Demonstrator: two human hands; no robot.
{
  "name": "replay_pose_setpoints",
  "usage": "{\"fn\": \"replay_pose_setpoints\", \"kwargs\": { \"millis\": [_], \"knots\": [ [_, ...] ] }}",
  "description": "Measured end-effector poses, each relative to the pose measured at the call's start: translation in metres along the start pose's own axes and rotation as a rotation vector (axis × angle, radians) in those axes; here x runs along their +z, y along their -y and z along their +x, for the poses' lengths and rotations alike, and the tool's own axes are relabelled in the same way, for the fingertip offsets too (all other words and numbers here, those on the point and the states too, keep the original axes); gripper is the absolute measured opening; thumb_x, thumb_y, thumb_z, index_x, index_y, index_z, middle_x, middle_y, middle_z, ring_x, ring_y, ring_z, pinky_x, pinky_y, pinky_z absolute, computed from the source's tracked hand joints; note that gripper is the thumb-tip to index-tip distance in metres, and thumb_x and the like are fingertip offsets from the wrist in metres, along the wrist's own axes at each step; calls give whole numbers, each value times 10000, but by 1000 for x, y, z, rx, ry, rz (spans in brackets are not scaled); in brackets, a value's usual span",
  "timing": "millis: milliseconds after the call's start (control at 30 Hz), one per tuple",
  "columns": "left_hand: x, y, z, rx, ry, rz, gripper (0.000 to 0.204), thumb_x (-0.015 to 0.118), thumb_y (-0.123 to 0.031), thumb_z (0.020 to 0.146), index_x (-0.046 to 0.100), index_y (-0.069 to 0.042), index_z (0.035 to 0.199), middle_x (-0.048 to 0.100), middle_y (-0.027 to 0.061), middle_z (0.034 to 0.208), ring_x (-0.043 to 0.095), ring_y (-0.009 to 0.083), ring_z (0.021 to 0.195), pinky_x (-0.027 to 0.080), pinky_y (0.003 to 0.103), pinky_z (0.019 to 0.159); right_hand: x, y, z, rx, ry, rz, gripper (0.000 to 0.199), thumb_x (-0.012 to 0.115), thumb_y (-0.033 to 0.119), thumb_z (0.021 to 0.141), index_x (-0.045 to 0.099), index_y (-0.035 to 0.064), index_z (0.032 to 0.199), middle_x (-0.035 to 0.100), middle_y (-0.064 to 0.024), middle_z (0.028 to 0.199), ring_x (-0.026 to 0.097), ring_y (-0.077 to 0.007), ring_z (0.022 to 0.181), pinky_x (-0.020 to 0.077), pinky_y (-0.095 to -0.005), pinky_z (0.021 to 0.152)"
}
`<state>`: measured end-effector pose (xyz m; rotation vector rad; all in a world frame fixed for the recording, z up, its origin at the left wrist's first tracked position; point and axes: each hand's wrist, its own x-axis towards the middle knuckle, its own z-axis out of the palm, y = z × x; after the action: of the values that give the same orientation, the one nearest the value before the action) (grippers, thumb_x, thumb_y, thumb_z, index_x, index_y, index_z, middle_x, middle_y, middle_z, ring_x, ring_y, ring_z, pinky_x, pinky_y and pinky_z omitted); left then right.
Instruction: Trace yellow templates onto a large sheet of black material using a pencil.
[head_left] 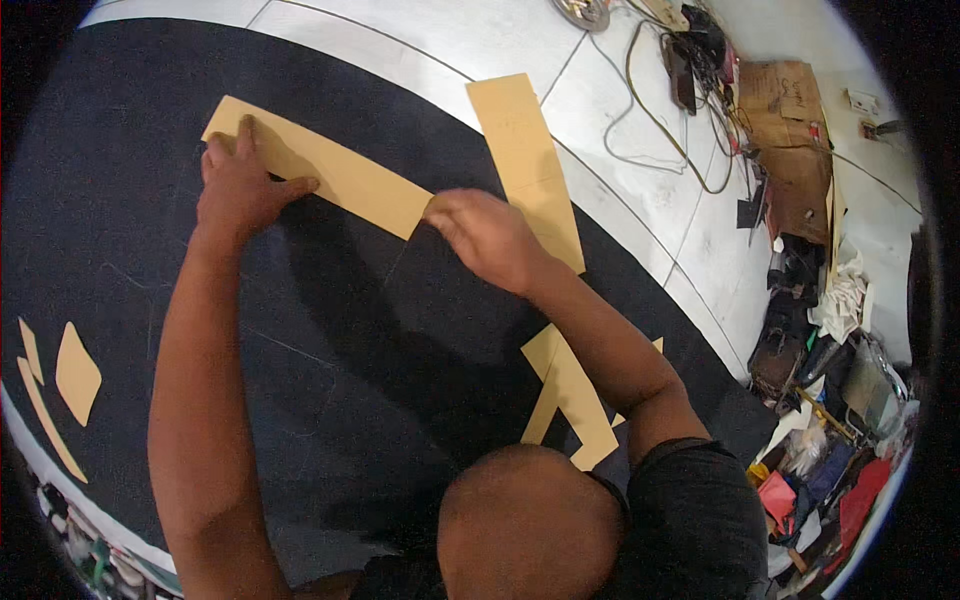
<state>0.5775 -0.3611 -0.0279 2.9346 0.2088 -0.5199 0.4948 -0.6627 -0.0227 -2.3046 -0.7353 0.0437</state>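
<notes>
A long tan card strip (345, 178) lies slantwise on a large black sheet (270, 350). Across its left part my left hand (235, 185) rests with fingers spread, the thumb along the near edge. At the strip's right end is my right hand (485, 235), its fingers closed together by the corner; whatever is in them, if anything, is hidden. A thin pale line runs over the black sheet just below that end. Beyond my right hand, a second wide tan card piece (530, 160) lies partly off the black sheet.
Angular tan pieces (580, 400) lie by my right forearm. A leaf-shaped tan piece (78, 372) and thin slivers are at far left. White floor tiles (640, 190) surround the sheet. Cables (630, 100), a cardboard box (785, 150) and a jumbled heap (820, 470) line the right side.
</notes>
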Motion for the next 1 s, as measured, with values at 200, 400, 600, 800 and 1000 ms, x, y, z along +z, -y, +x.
{"fn": "replay_pose_setpoints", "kwargs": {
  "millis": [200,400,600,800,1000],
  "knots": [
    [16,10,6,101,5,-43,1211,883,-561,697,247,-75,1607,212,393,1577,361,512,1429,440,544,1108,-22,-18,-34,644,-439,422,229,496,176,1070,631,-3,1115,661,-167,1060,662,-320,1036,517,-384,910],
    [24,51,17,136,-78,-112,1192,869,-565,720,223,-127,1620,212,392,1571,379,513,1420,451,579,1092,-53,-50,-106,348,-284,-158,198,577,172,990,642,43,1125,619,-184,1294,542,-389,1249,365,-519,1109],
    [25,34,23,138,-50,-108,1129,876,-494,752,247,-123,1613,275,364,1539,453,479,1365,486,526,1067,-82,-99,-165,392,-184,-364,235,595,160,965,606,62,1178,555,-160,1422,433,-373,1406,302,-522,1185],
    [24,64,17,147,-147,41,1093,847,-547,771,279,-129,1606,256,354,1564,361,497,1428,435,575,1102,-71,-97,-159,368,-240,-275,201,606,156,963,607,57,1138,560,-151,1435,455,-362,1400,310,-516,1188],
    [12,9,-13,142,-87,82,1132,722,-696,806,220,-81,1613,187,294,1633,239,473,1504,184,645,1215,-87,-98,-170,364,-242,-299,180,609,160,969,602,35,1098,564,-172,1436,466,-382,1392,329,-520,1173]
  ]
}}
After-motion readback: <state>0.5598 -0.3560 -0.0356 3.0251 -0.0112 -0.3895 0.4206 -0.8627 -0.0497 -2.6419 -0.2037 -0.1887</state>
